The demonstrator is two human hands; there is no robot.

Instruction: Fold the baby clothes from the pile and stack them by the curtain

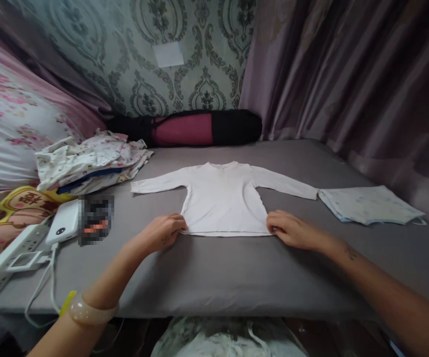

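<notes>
A small white long-sleeved shirt lies flat on the grey sheet, its neckline at the far side and both sleeves spread outward. At the near left corner of its hem, my left hand is closed on the fabric. My right hand pinches the opposite hem corner. Between the hands the hem runs nearly straight, with two layers of edge showing.
Folded pale cloth touches the right cuff. At left are piled clothes, a white power bank, a power strip, cables and a yellow cartoon cushion. A black and maroon roll lies along the back.
</notes>
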